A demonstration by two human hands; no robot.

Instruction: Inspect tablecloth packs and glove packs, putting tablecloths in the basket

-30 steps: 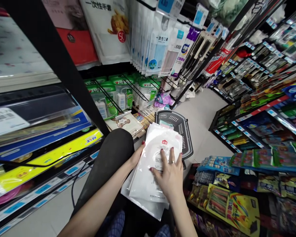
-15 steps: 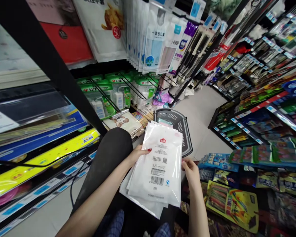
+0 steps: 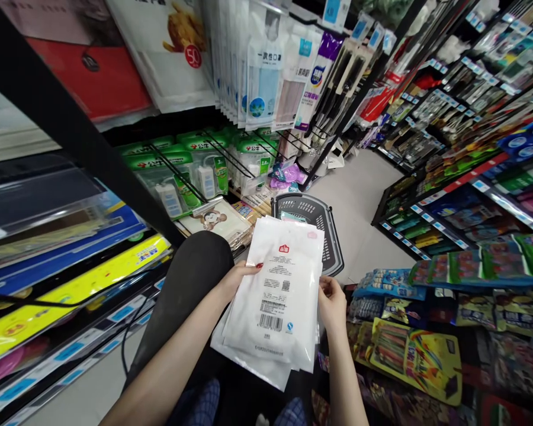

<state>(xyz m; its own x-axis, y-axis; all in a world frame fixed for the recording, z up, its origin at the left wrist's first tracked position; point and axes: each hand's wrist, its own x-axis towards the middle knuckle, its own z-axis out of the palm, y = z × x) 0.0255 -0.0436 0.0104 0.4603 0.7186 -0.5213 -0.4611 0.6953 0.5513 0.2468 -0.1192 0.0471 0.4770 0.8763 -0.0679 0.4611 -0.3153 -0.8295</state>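
Observation:
A small stack of flat white plastic packets (image 3: 275, 296) lies in front of me, printed with a red logo and a barcode on the top one. My left hand (image 3: 238, 280) grips the left edge, its thumb on top and the other fingers hidden underneath. At the right edge, my right hand (image 3: 332, 300) has its fingers curled against the packets, closed on that side. The lower packets fan out toward me. Just beyond the stack stands a grey shopping basket (image 3: 331, 236) on the floor, with a pale green item partly visible inside.
Green-and-white power strip packs (image 3: 166, 183) hang on hooks at the left, below bagged disposable masks (image 3: 264, 77). A black shelf post (image 3: 84, 124) slants across the left. Snack packets (image 3: 417, 355) fill the right side. Tiled floor (image 3: 359, 195) runs along the aisle.
My right hand has moved in from just beside the stack to touch its right edge. My left hand keeps its hold. The whole view has shifted slightly.

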